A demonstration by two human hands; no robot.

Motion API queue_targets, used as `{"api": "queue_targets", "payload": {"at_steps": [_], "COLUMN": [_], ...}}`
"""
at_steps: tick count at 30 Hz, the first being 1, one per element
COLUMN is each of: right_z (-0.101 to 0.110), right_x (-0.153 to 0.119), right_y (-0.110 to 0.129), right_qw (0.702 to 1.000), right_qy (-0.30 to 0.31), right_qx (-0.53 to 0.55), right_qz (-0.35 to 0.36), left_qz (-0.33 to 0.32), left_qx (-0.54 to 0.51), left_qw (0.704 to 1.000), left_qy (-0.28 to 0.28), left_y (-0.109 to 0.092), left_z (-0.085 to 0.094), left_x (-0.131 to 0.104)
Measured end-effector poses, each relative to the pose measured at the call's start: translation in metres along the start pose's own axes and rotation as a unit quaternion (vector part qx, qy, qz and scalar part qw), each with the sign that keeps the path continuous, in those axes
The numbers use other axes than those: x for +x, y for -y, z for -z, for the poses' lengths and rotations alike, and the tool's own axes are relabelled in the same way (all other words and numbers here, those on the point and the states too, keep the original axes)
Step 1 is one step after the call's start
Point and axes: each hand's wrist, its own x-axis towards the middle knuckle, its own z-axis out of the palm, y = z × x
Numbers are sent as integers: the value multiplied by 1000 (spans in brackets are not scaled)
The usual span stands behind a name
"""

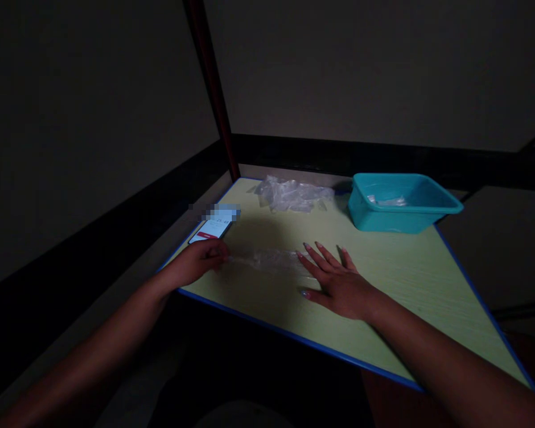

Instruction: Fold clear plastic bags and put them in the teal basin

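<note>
Right forearm [428, 342] is among the closest things, crossing the near edge of the table [423, 273]; right hand [336, 288] palm down, fingers spread apart over the right end of a strip of clear plastic [276, 260] lying on the table. Left hand [205, 258] curled at the strip's left end — can't tell if pinching, too dark. For thin film, light even pressure under the spread fingers and a straight, gentle draw leftward should work best — yanking would likely crease it.
</note>
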Motion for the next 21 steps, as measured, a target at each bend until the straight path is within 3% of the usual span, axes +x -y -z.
{"api": "queue_targets", "payload": {"at_steps": [7,11,15,21], "right_z": [2,2,2,2], "right_x": [0,0,0,0], "right_y": [1,0,1,1], "right_qw": [1000,1000,1000,1000], "right_qy": [8,4,16,13], "right_qx": [1,8,8,11], "right_qz": [-2,-2,-6,-5], "left_qz": [78,78,62,39], "left_qx": [-259,-332,-280,-127], "left_qw": [962,940,958,991], "left_qy": [-25,-22,-5,-36], "left_y": [-2,-5,-4,-3], "left_z": [-12,-16,-16,-12], "left_x": [3,2,0,0]}}
